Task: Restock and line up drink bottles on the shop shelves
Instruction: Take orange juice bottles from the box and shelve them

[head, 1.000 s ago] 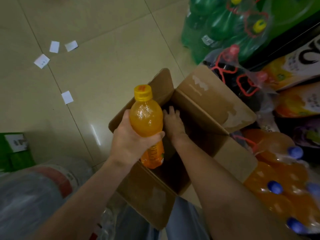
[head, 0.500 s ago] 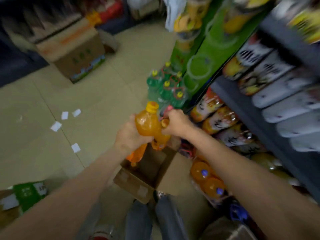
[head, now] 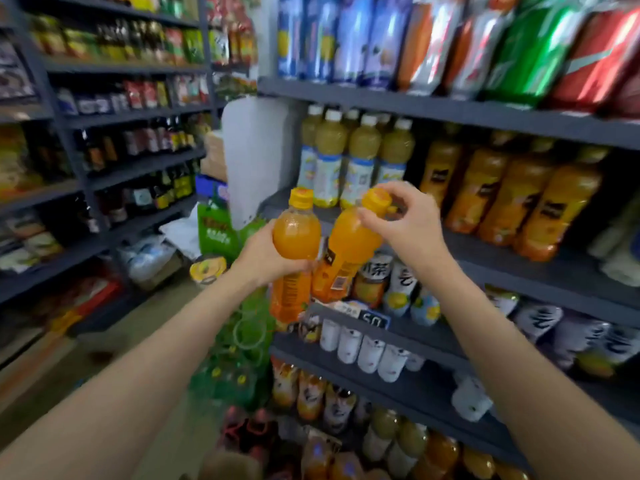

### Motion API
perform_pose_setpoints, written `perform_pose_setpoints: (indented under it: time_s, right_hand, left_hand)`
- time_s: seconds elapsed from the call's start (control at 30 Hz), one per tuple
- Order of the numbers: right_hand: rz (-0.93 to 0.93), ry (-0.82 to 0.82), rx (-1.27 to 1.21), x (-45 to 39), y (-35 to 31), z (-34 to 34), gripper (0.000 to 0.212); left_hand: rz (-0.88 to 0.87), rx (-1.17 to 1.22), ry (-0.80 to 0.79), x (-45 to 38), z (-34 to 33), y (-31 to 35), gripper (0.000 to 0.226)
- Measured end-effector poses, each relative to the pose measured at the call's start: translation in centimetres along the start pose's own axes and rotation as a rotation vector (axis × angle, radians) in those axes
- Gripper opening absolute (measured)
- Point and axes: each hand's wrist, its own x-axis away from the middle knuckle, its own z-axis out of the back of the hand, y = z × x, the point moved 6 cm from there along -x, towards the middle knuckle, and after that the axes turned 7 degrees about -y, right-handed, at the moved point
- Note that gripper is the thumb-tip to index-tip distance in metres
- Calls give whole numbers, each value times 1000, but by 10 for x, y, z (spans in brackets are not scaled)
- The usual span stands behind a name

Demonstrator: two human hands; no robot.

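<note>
Two hands (head: 266,254) (head: 408,223) apparently each grip an orange bottle (head: 296,237) (head: 349,247).

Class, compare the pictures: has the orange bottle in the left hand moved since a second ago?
Yes. The orange bottle in the left hand has risen from above the cardboard box on the floor to the height of the shelf holding matching orange bottles.

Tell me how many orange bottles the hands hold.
2. The left hand holds one orange bottle upright by its body; the right hand pinches the other bottle, tilted, at its yellow cap.
</note>
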Motion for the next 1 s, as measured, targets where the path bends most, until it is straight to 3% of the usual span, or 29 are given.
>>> perform_pose_setpoints:
  time_s: [0.13,0.3,0.5,0.67,0.8,0.87,1.0]
  right_hand:
    - [-25,559,-189,22,19,110,17]
    - [34,741,66,40,53,194,16]
    - [45,680,231,16,104,226,29]
    - [-61,605,144,-17,133,230,41]
    - [-198,377,143,-34,164,221,70]
    - [-179,285,204,-27,176,213,84]
    - [-244,305,492,-9,194,214,100]
  left_hand:
    - [-178,92,-37,-29,-57,86,80]
    - [-270,184,-83,-59,-136,155,71]
    - [-219,267,-78,-103,-200,173,72]
    - [-155,283,-21,-137,-227,170,75]
    - [-85,112,-106,-159,-238,177,84]
    - [-83,-5,-122,-160,-242,179,87]
    - [-66,-123,-119,-157,-251,174,90]
